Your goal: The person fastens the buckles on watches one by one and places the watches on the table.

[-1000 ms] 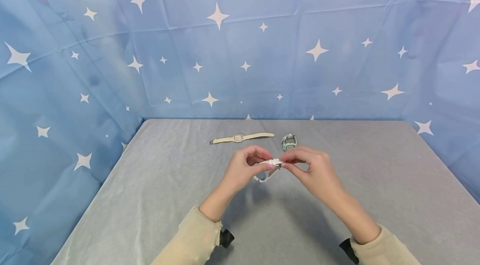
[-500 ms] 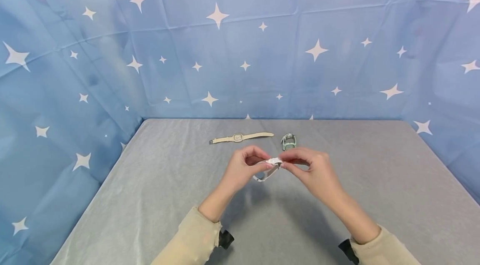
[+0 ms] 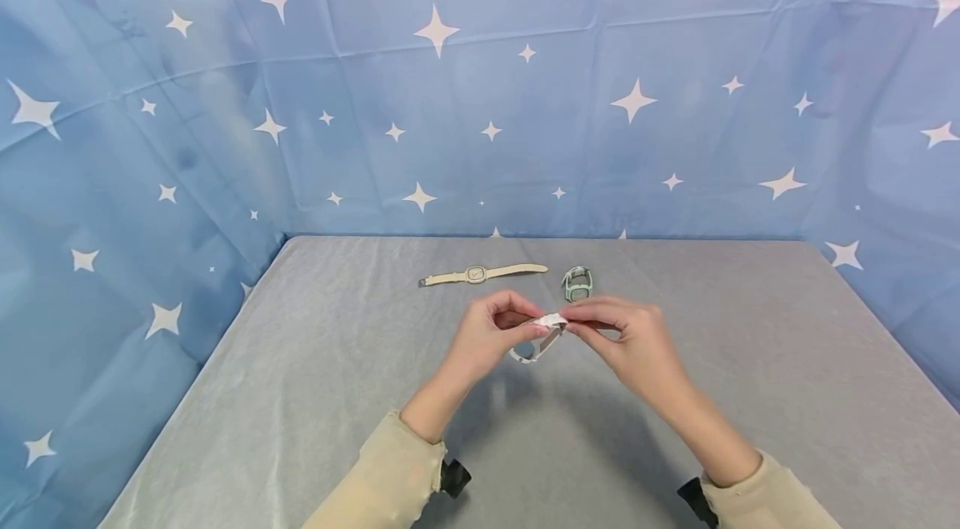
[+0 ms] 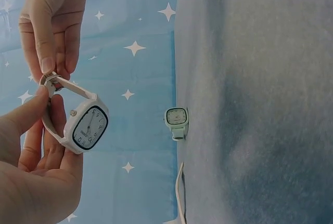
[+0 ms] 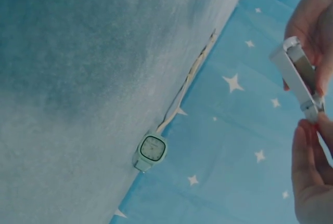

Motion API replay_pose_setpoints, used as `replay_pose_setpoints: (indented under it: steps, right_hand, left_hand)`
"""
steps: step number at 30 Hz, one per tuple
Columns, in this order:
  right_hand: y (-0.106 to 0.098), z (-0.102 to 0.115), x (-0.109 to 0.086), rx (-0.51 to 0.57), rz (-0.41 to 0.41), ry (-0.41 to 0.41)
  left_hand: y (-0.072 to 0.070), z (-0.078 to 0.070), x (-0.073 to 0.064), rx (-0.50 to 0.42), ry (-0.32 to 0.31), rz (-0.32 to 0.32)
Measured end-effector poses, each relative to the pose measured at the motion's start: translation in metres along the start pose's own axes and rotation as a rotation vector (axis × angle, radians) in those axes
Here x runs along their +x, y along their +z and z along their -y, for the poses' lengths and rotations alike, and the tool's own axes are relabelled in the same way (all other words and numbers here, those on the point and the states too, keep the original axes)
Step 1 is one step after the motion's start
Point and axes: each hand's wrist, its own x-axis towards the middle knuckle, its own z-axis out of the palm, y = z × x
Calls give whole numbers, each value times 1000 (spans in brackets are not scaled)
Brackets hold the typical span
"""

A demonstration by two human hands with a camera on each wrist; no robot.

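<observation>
A white wristwatch (image 3: pixel 552 321) is held up above the table between both hands, its strap closed into a loop. The left hand (image 3: pixel 487 341) pinches the strap near the buckle, thumb against fingers. Opposite it, the right hand (image 3: pixel 633 337) pinches the strap at the buckle between thumb and fingers. In the left wrist view the watch's square dial (image 4: pixel 90 128) with a black border hangs off to one side of the loop. Fingertips partly hide the buckle (image 4: pixel 51 81). The right wrist view has the right hand (image 5: pixel 315 174) below the white strap (image 5: pixel 294 76).
Behind the hands, a beige watch (image 3: pixel 477 275) lies stretched out on the grey cloth-covered table (image 3: pixel 300 396). A mint green watch (image 3: pixel 577 285), its strap looped, stands to its right. A blue star-patterned curtain (image 3: pixel 480 87) rises at the table's back and sides.
Both hands keep nearly the same place and grip. The white strap between the fingers has turned slightly, and the hanging loop has shifted a little to the right.
</observation>
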Motion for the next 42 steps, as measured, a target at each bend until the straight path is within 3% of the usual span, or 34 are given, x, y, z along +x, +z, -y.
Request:
replay_pose_setpoints:
  steps: [7,13,16,27,34,37,42]
  right_hand:
    - [1,2,0,-94,21,-91]
    - [1,3,-2,49,-3,5]
    - [1,2,-2,81,-29,7]
    - [4,3,-1,-33,-58,-62]
    - [6,5,-2,-79,-63,-114]
    - [5,6,-1,-51,-26,-66]
    - [3,7,1,56,65,114]
  left_hand:
    - [3,0,0,12,11,1]
    - [4,3,3,-23,-7,-13]
    - [5,4,4,-43,-23,-21]
    - [7,3,2,-84,1,-36]
    - [9,3,3,-70,-16,-33]
    - [9,4,2,-73,-22,-37]
    - [11,5,2,-105,-32,-38]
